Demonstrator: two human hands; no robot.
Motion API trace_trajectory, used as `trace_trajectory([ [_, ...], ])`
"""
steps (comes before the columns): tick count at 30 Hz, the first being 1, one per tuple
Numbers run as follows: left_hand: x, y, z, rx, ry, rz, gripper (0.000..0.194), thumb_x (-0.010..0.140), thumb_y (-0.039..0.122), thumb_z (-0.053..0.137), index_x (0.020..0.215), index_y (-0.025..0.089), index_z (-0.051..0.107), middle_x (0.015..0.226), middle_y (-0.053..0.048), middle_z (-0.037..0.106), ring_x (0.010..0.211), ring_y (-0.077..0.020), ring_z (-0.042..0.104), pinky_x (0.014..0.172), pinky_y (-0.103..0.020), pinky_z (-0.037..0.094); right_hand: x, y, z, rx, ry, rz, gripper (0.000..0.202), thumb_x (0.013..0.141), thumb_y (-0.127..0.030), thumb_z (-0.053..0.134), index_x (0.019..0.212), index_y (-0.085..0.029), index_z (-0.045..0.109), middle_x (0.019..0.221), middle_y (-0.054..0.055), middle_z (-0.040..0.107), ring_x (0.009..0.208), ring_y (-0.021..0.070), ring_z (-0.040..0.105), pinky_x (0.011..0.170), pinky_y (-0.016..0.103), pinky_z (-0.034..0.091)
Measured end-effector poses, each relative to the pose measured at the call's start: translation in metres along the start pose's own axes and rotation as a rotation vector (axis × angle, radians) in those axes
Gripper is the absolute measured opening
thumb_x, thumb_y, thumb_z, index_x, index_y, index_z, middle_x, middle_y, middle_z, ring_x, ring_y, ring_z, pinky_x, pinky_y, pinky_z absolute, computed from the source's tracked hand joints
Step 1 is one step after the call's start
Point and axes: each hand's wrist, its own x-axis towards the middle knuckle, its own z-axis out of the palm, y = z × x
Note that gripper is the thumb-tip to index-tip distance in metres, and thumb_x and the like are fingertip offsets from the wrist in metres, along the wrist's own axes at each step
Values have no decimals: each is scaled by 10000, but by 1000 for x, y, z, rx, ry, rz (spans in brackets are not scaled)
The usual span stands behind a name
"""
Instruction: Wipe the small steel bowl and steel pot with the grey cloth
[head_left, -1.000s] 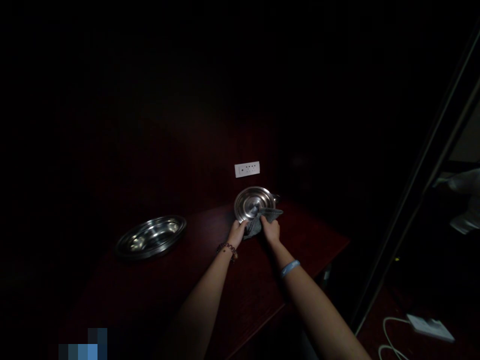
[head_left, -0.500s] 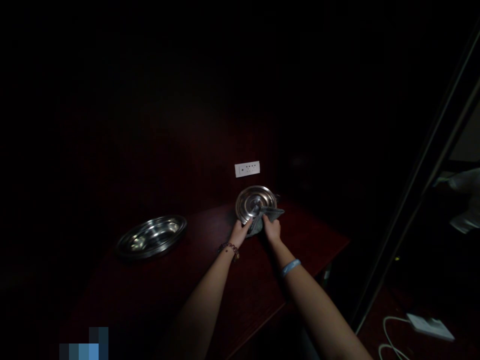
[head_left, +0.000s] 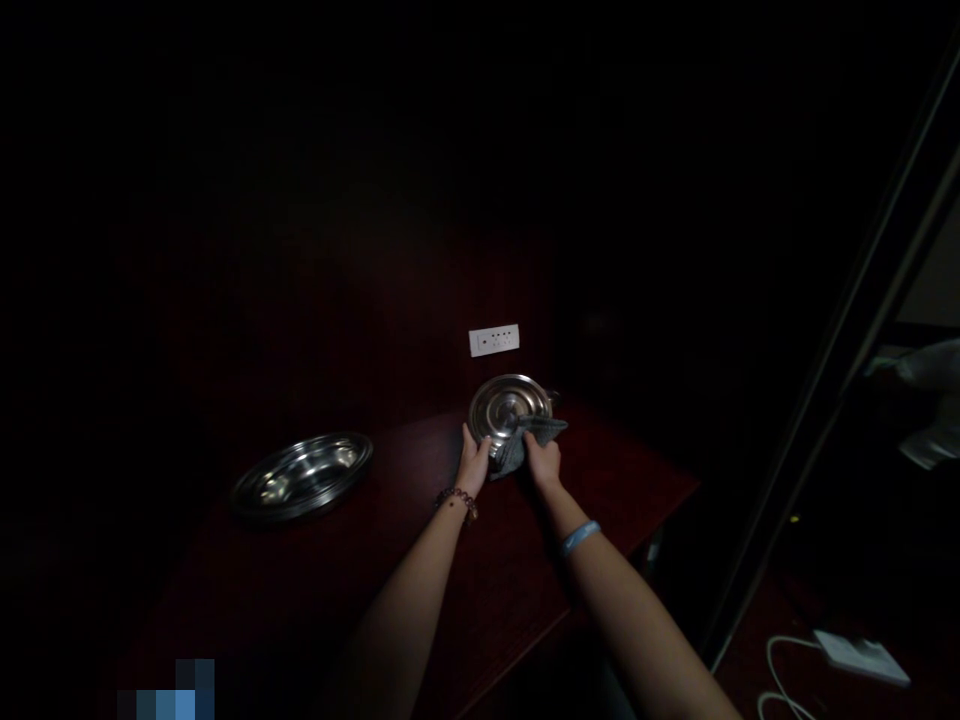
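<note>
A round, shallow, shiny metal piece like a pot lid [head_left: 495, 402] is tilted toward me over the far part of the table. My left hand [head_left: 472, 468] grips its lower left rim, thumb on the near face and fingers round the edge. A grey cloth [head_left: 511, 455] is bunched in my right hand [head_left: 544, 460], which presses it against the lower right of the metal. The cloth covers that part of the rim. Something small and dark sticks out behind the right edge; its kind is unclear.
On the left of the dark red table [head_left: 510, 610] lies an oval metal tray [head_left: 311, 478]. A white socket panel [head_left: 493, 340] is on the wall behind. At lower right, a white power strip [head_left: 862, 657] with a cable lies on the floor, beyond a dark upright edge.
My left hand has shifted a little left along the rim, and its fingers now show round the edge. The right hand and cloth have barely moved.
</note>
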Motion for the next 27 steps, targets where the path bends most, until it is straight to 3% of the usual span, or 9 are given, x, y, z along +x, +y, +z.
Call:
trace_trajectory([
  [8, 4, -2, 0, -34, 36, 16, 559, 793, 260, 560, 1331, 182, 430, 1367, -107, 518, 1286, -221, 461, 1130, -385, 279, 1, 1, 0, 11, 1, 8, 357, 759, -385, 607, 956, -121, 746, 956, 130, 744, 952, 246, 703, 806, 268, 519],
  [17, -1, 5, 2, -13, 15, 57, 431, 851, 362, 519, 1245, 188, 507, 1295, -109, 577, 1212, -225, 532, 1082, -392, 349, 1, -1, -1, 13, 12, 14, 368, 761, -383, 605, 974, -116, 742, 958, 136, 743, 966, 248, 698, 805, 269, 518],
  [27, -5, -1, 3, 100, -42, 43, 665, 761, 354, 666, 1332, 153, 391, 1382, -161, 492, 1309, -239, 447, 1138, -393, 270, 3, 0, 1, 40, 32, 25, 372, 766, -376, 599, 982, -108, 740, 963, 142, 741, 944, 250, 703, 774, 270, 523],
])
